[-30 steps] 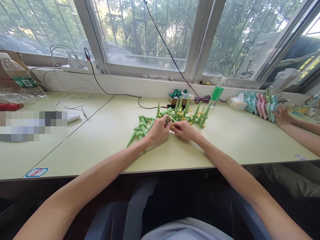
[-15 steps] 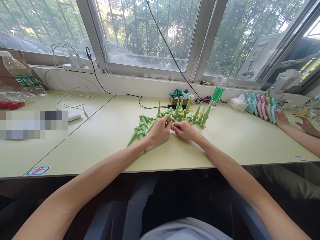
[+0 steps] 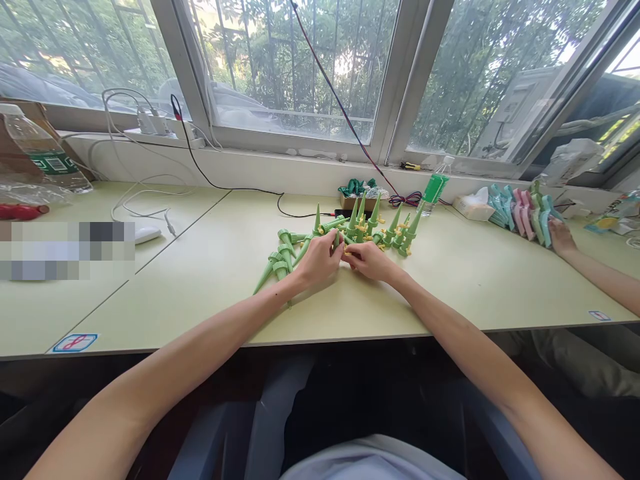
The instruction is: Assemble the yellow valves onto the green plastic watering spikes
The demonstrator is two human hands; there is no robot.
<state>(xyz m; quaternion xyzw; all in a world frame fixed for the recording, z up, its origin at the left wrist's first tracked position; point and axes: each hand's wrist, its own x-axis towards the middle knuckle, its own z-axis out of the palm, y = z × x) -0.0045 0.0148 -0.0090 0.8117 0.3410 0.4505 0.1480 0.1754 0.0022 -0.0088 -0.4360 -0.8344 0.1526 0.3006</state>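
My left hand (image 3: pixel 320 259) is closed around a green plant watering spike (image 3: pixel 337 239), whose tip shows above the fingers. Against it, my right hand (image 3: pixel 369 260) pinches a small yellow valve (image 3: pixel 347 251), mostly covered by the fingertips. Both hands meet just above the table. Several loose green watering spikes (image 3: pixel 285 252) lie in a heap beside my left hand. Behind and right of my right hand, several more spikes (image 3: pixel 409 235) stand point up, with yellow valves on their lower parts.
The pale table (image 3: pixel 480 287) ends at a front edge near me. A small box with green wrapping (image 3: pixel 359 192), a water bottle (image 3: pixel 435 187) and a tissue pack (image 3: pixel 475 205) stand along the back. At right, a co-worker's hand (image 3: pixel 561 237) touches several pastel items (image 3: pixel 525 212).
My two hands stay together almost unmoved, still on the spike and valve. At far right, the co-worker's second hand has gone from view.
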